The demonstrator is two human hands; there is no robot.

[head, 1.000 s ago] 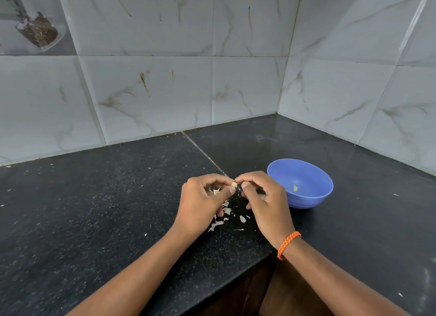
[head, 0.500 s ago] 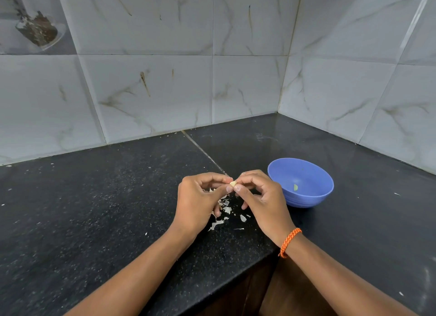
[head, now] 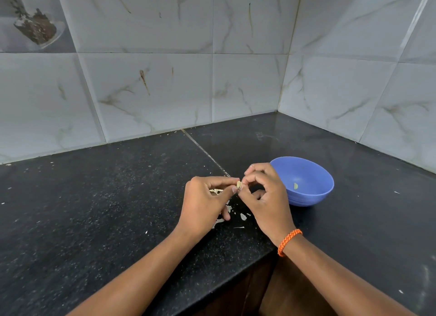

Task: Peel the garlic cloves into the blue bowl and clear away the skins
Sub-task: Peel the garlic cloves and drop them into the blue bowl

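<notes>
Now, entries run from the near edge outward.

Worktop edge: black speckled worktop (head: 94, 221); a wooden cabinet front (head: 236, 299) shows below it between the forearms.
Right wrist: orange braided band (head: 289, 242), clear of the work.
Skins: pale garlic skins (head: 243, 217) lie scattered on the worktop under and just beside both hands; some are hidden by the left hand.
Left hand: left hand (head: 203, 204) has thumb and forefinger pinched on the garlic clove (head: 239, 185); it seems to be the steady hand.
Right hand: right hand (head: 266, 197) meets it, fingertips curled onto the same clove, so the two hands are together on it.
Step in hand (judgement): stripping skin off this clove. Best to hold the clove firm at one end and pull skin away in strips, over the existing pile, so scraps stay in one patch.
Blue bowl: blue bowl (head: 306, 193) stands just beside the right hand, holding one peeled clove (head: 295, 186).
Obstruction: nothing lies between hands and bowl; stray flecks farther out will need gathering.
Far: marble-look wall tiles (head: 236, 84) in the corner.
</notes>
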